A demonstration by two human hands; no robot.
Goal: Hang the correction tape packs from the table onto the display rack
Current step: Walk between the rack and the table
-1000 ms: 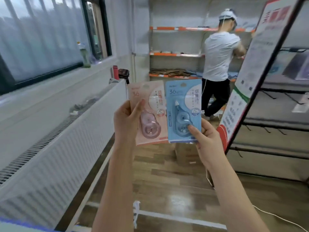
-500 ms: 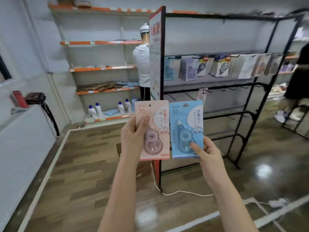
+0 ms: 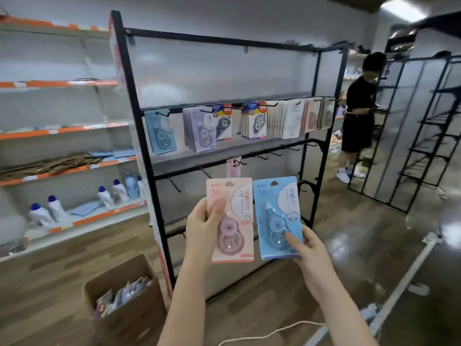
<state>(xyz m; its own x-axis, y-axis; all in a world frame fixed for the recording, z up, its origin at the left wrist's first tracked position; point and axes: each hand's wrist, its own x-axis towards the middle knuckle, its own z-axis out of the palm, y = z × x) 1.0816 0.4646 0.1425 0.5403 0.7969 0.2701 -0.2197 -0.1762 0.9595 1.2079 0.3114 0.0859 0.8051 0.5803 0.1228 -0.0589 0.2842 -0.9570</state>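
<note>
My left hand (image 3: 203, 227) grips a pink correction tape pack (image 3: 234, 236) by its left edge, thumb across the front. My right hand (image 3: 308, 255) pinches a blue correction tape pack (image 3: 275, 196) at its lower right corner. Both packs stand upright side by side at chest height, in front of the black display rack (image 3: 129, 96). The rack's upper bar carries several hung packs, among them a blue hung pack (image 3: 161, 132) at the left and purple hung packs (image 3: 199, 129) beside it. Bare hooks (image 3: 264, 156) line the bar below, and a small pink tag (image 3: 234, 167) hangs there.
An open cardboard box (image 3: 119, 318) with more packs sits on the wooden floor at lower left. Orange-edged wall shelves (image 3: 62, 171) hold white bottles. A person in black (image 3: 356, 116) stands beside a second black rack (image 3: 419, 136) at right. A white cable (image 3: 269, 333) crosses the floor.
My view has swung right from the window and radiator to face the display rack, which now looms closer. Both hands still hold the packs the same way.
</note>
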